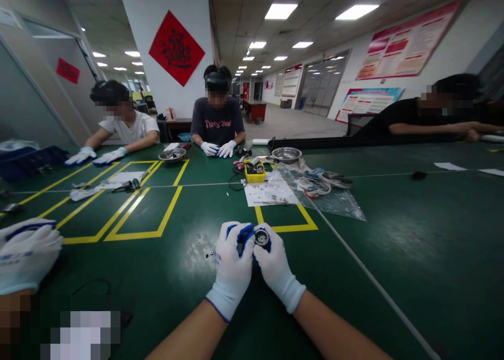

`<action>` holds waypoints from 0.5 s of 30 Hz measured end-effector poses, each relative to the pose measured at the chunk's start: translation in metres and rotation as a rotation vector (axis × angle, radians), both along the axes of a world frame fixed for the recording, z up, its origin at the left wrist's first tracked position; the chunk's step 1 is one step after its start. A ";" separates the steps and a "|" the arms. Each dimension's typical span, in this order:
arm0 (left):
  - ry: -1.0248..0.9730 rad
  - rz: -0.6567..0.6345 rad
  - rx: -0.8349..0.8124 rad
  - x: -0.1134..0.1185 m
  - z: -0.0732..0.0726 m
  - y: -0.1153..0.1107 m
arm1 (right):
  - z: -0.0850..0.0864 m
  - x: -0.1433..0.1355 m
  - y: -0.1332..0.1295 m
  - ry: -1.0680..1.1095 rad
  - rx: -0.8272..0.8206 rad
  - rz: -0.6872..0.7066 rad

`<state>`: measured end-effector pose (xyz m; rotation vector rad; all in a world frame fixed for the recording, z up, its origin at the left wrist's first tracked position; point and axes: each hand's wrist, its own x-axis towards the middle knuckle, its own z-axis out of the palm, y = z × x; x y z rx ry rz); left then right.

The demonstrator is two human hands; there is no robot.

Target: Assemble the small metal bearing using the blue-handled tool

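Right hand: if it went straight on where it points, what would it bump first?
Probably the left hand, since the right hand slants towards it; whether they touch is hard to tell.

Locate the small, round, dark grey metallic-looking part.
In the head view, slightly right of centre in the lower half, the part is in the white-and-blue-gloved right hand, with the similarly gloved left hand close beside it.

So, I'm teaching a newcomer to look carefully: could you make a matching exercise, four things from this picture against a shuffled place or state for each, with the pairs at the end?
Things:
1. yellow box
2. red sign
3. round part
4. plastic bag

Place or state:
a. held in the right hand
b. see-through
c. containing loose items
d. on the white pillar

Pairs: 1-c, 2-d, 3-a, 4-b
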<state>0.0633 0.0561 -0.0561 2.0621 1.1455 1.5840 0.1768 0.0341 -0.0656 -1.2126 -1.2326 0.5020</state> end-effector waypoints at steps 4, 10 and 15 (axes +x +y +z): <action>0.004 0.007 0.022 0.000 -0.003 -0.001 | -0.004 -0.004 -0.001 0.004 0.018 -0.054; -0.067 0.014 -0.040 0.002 -0.004 0.002 | -0.006 -0.012 0.002 0.037 0.024 -0.086; -0.128 -0.018 -0.121 0.004 -0.005 -0.001 | -0.009 -0.013 0.003 0.080 0.019 -0.014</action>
